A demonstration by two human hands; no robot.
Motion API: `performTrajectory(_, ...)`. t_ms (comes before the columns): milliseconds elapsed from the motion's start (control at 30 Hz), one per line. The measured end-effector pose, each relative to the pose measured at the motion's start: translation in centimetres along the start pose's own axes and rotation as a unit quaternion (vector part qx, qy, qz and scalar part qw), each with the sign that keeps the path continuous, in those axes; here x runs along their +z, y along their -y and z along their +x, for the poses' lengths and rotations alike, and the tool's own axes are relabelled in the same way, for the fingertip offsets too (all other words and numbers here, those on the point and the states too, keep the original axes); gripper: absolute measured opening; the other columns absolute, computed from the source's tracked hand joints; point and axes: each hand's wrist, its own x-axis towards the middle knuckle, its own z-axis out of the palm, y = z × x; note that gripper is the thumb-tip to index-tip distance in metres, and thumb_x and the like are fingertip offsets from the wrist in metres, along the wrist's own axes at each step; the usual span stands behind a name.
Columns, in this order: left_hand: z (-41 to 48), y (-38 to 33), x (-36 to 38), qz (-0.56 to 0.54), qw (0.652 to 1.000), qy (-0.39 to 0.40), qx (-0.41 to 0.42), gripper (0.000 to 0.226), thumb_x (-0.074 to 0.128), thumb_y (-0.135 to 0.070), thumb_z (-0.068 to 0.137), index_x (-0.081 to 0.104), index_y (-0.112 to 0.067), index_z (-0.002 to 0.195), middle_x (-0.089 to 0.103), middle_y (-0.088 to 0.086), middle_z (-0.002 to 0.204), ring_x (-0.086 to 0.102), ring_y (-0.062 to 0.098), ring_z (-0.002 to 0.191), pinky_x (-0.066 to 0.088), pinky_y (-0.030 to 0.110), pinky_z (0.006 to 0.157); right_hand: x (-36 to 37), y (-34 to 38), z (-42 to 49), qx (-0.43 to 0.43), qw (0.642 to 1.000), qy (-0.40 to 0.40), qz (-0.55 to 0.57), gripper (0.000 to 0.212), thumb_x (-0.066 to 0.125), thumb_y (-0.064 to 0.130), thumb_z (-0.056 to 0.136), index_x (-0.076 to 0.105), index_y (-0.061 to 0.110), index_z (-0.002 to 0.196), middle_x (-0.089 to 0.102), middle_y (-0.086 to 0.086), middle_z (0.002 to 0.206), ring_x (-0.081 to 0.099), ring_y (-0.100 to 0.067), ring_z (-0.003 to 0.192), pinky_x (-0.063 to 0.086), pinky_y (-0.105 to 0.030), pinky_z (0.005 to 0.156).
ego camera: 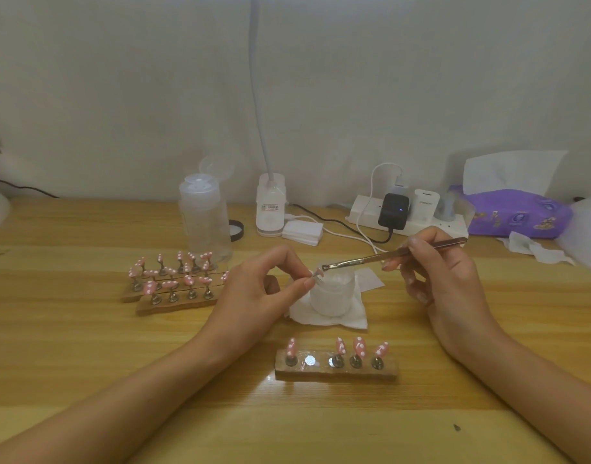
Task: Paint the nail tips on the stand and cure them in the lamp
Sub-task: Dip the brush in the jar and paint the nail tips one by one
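Your left hand [253, 286] is raised above the bench [86, 380], and its grip pinches a single pink nail tip [317, 273] between thumb and forefinger, with the other fingers loosely curled. The tip sits just over the rim of a frosted white jar [331, 298], which stands on a folded paper towel [356, 321].

Your right hand [444, 279] has its grip closed round a thin brush [387, 256], held like a pen by the thumb and first fingers. The handle points up and to the right. The bristles meet the nail tip you are holding; how hard they press cannot be told.

Nearest to you, between your forearms, lies a wooden stand [336, 372]. It carries four pink tips with white dots [359, 347], each upright on a small metal foot. One shiny round disc [309, 360] on it, second from the left, shows bare.

To the left of your left hand, two more wooden stands [173, 298] lie side by side, touching, crowded with pink dotted tips.

Toward the wall stand a clear pump bottle [205, 222] with its cap flipped open, a white lamp [270, 205] with a bent neck rising out of view, a stack of white pads [302, 231], a power strip [364, 212] with plugs in it, and a purple pack of tissues [518, 212].
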Motion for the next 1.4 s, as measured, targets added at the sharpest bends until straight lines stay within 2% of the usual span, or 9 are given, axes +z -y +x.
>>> performTrajectory(167,0.03,0.07,0.0,0.004,1.0,-0.001,0.0,0.008,0.073,-0.02,0.089,0.067,-0.022,0.084,0.069,-0.016,0.091,0.045,0.003,0.047,0.043,0.017,0.052,-0.07,-0.13,-0.03,-0.003,1.0,-0.018,-0.018,0.025,0.054,0.017,0.099,0.058,0.022,0.075,0.071,-0.01,0.071,0.048,-0.008,0.052,0.034,-0.016,0.041)
performTrajectory(267,0.04,0.04,-0.01,0.004,1.0,-0.002,-0.001,0.007,0.072,-0.02,0.089,0.067,-0.022,0.084,0.07,-0.015,0.092,0.046,0.004,0.048,0.044,0.019,0.052,0.19,0.06,-0.14,-0.01,1.0,-0.004,0.0,0.021,0.059,0.029,0.092,0.061,0.028,0.072,0.072,-0.009,0.072,0.05,-0.007,0.053,0.036,-0.016,0.042)
performTrajectory(433,-0.05,0.0,-0.01,0.004,1.0,-0.003,0.001,0.008,0.072,-0.02,0.088,0.066,-0.022,0.083,0.068,-0.015,0.082,0.044,0.004,0.047,0.045,0.024,0.054,-0.02,-0.31,0.03,0.005,0.999,-0.02,-0.024,0.02,0.054,0.019,0.099,0.055,0.018,0.079,0.072,-0.01,0.072,0.047,-0.006,0.049,0.034,-0.014,0.041)
performTrajectory(533,-0.08,0.0,-0.03,0.005,1.0,-0.006,0.003,0.01,0.073,-0.022,0.088,0.066,-0.024,0.082,0.068,-0.011,0.076,0.045,0.004,0.047,0.045,0.027,0.054,0.14,-0.06,-0.05,-0.004,1.0,-0.003,0.0,0.018,0.058,0.028,0.093,0.055,0.019,0.078,0.072,-0.01,0.073,0.048,-0.007,0.05,0.035,-0.015,0.042)
performTrajectory(700,0.05,0.21,-0.04,0.021,1.0,-0.005,0.012,0.01,0.072,-0.023,0.09,0.066,-0.026,0.082,0.068,-0.01,0.083,0.044,0.005,0.049,0.043,0.024,0.054,0.06,-0.3,0.07,0.015,0.999,-0.02,-0.024,0.02,0.053,0.018,0.1,0.055,0.017,0.08,0.072,-0.008,0.071,0.046,-0.007,0.05,0.033,-0.015,0.04)
performTrajectory(800,0.1,0.12,0.0,0.028,1.0,-0.007,0.014,0.009,0.071,-0.025,0.089,0.065,-0.027,0.083,0.068,-0.011,0.09,0.045,0.006,0.051,0.047,0.03,0.057,0.21,0.05,-0.04,0.005,1.0,-0.004,-0.005,0.017,0.055,0.025,0.095,0.054,0.016,0.08,0.072,-0.008,0.071,0.047,-0.007,0.051,0.033,-0.016,0.041)
performTrajectory(1000,0.06,0.21,-0.02,0.037,0.999,-0.008,0.023,0.011,0.071,-0.022,0.09,0.064,-0.028,0.082,0.065,-0.019,0.085,0.045,0.004,0.051,0.043,0.015,0.055,0.09,-0.27,0.1,0.01,1.0,-0.015,-0.015,0.022,0.052,0.018,0.099,0.054,0.019,0.078,0.072,-0.009,0.071,0.045,-0.008,0.052,0.033,-0.016,0.04)
performTrajectory(1167,0.1,0.18,0.01,0.033,0.999,-0.008,0.019,0.009,0.071,-0.022,0.09,0.065,-0.026,0.083,0.066,-0.015,0.089,0.044,0.005,0.052,0.046,0.024,0.057,0.08,-0.35,0.09,0.013,0.999,-0.003,-0.031,0.02,0.053,0.02,0.099,0.055,0.018,0.079,0.073,-0.009,0.073,0.046,-0.007,0.052,0.034,-0.016,0.04)
performTrajectory(1400,0.02,0.06,-0.03,0.029,0.999,-0.006,0.019,0.01,0.071,-0.02,0.089,0.065,-0.025,0.083,0.066,-0.018,0.09,0.045,0.004,0.051,0.045,0.021,0.057,0.09,-0.36,0.1,0.013,1.0,0.002,-0.026,0.017,0.054,0.022,0.098,0.055,0.015,0.082,0.072,-0.009,0.073,0.046,-0.008,0.051,0.033,-0.016,0.04)
